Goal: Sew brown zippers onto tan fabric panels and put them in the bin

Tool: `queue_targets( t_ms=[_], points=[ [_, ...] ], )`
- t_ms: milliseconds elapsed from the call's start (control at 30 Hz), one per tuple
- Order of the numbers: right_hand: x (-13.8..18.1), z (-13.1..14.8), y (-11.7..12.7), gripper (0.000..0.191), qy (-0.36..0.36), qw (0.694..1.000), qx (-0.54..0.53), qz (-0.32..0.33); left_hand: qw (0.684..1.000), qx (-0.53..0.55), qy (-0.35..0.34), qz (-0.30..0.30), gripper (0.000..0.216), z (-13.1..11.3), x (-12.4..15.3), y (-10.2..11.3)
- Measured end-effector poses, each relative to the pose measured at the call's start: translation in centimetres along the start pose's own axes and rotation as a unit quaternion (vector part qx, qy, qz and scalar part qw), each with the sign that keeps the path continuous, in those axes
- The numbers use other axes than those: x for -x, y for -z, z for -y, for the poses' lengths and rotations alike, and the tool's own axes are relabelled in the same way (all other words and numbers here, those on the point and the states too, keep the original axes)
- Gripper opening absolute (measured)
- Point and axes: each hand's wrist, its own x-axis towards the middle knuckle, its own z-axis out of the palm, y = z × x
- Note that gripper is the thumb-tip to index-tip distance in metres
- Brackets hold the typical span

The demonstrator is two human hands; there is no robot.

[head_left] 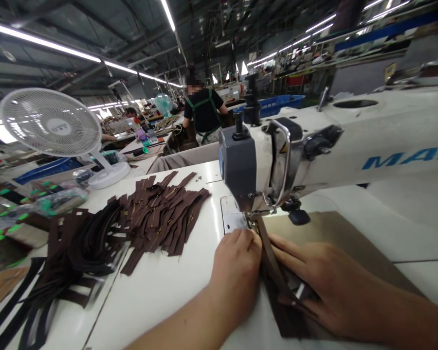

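Note:
A white sewing machine (pixel 350 141) with a grey head stands on the white table (pixel 160 291). A narrow brown strip (pixel 268 253) runs from under its needle toward me, lying on a dark brown piece (pixel 288 321). My left hand (pixel 235 272) rests just left of the strip, fingers curled and pressed down beside the presser foot. My right hand (pixel 317 287) lies on the right side, fingers stretched forward and pinching the strip and the brown piece flat against the table.
A heap of brown zipper pieces (pixel 164 214) and dark straps (pixel 83 248) lies to the left. A white desk fan (pixel 51 124) stands at the far left. A tan sheet (pixel 350 243) lies under the machine arm. A person in a green apron (pixel 204 112) works behind.

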Motion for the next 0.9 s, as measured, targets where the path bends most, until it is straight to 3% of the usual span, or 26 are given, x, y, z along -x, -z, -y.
queue_targets(
  t_ms=[300,533,900],
  points=[
    [-1.4,-1.2,0.0,0.056,-0.015,1.0,0.023,0.013,0.999,-0.015,0.0,0.033,0.02,0.7,-0.4,0.8],
    [2.7,2.2,-0.7,0.046,-0.033,0.997,0.062,-0.043,0.998,0.058,-0.037,0.006,0.035,-0.1,2.8,1.5],
    [4.4,3.2,-1.6,0.067,-0.041,0.993,0.104,-0.043,0.994,0.104,-0.02,-0.002,0.034,0.4,3.0,1.3]
  ],
)
